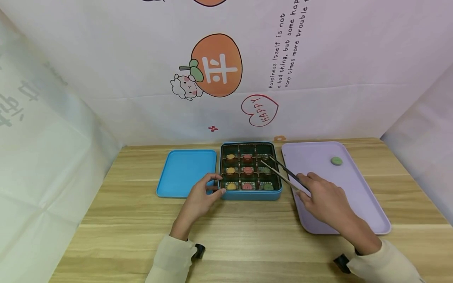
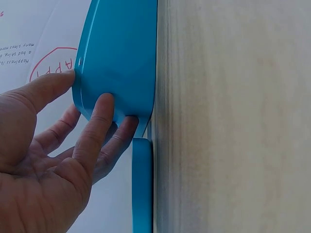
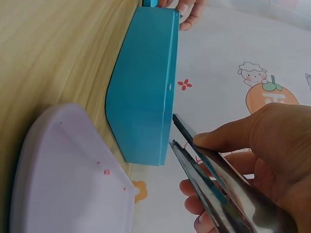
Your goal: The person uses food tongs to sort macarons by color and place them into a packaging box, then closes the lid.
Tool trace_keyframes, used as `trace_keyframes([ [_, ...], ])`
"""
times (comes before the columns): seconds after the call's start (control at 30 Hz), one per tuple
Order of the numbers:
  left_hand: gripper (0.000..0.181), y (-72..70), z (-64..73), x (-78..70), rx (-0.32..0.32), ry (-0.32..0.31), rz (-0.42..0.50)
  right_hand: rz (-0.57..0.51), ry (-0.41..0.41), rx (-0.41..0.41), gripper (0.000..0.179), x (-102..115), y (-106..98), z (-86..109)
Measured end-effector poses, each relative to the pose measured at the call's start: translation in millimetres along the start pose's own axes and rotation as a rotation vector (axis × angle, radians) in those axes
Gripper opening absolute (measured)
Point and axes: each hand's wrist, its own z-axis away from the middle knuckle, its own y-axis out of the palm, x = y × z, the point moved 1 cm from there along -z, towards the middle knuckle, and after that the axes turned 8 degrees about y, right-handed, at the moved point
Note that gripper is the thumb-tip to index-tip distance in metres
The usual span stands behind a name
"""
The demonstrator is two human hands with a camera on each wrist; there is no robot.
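A blue tin [image 1: 251, 195] with a dark divided insert stands at the table's middle. Its compartments hold small round sweets: yellow ones [image 1: 231, 170] on the left, pink ones [image 1: 248, 170] in the middle, green ones [image 1: 268, 187] on the right. My left hand [image 1: 203, 198] touches the tin's front left corner with relaxed fingertips, also seen by the left wrist camera. In my right hand [image 1: 325, 200] I hold metal tongs [image 3: 214, 170]. Their tips stand apart over the tin's right column, with no sweet visible between them. What lies in the back right compartment is unclear.
A lilac tray [image 1: 354, 200] lies to the right, bearing one green sweet [image 1: 336, 160] and, in the right wrist view, reddish crumbs [image 3: 107, 172]. The blue lid [image 1: 187, 173] lies flat left of the tin. A printed cloth [image 1: 141, 78] hangs behind the wooden table [image 1: 247, 243].
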Motion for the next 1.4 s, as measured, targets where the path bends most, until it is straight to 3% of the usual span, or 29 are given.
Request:
trace_keyframes([
  [0.4, 0.035, -0.3, 0.2, 0.1, -0.001, 0.006, -0.003, -0.006, 0.045, 0.007, 0.044, -19.2, -15.1, 3.2],
  [0.93, 0.035, -0.7, 0.4, 0.9, 0.002, 0.011, 0.000, 0.034, 0.073, -0.032, 0.043, -78.9, -25.5, 13.5],
  [1.4, 0.035, -0.4, 0.2, 1.0, 0.005, 0.015, 0.003, 0.099, 0.200, 0.007, 0.051, -125.4, -26.1, 16.7],
])
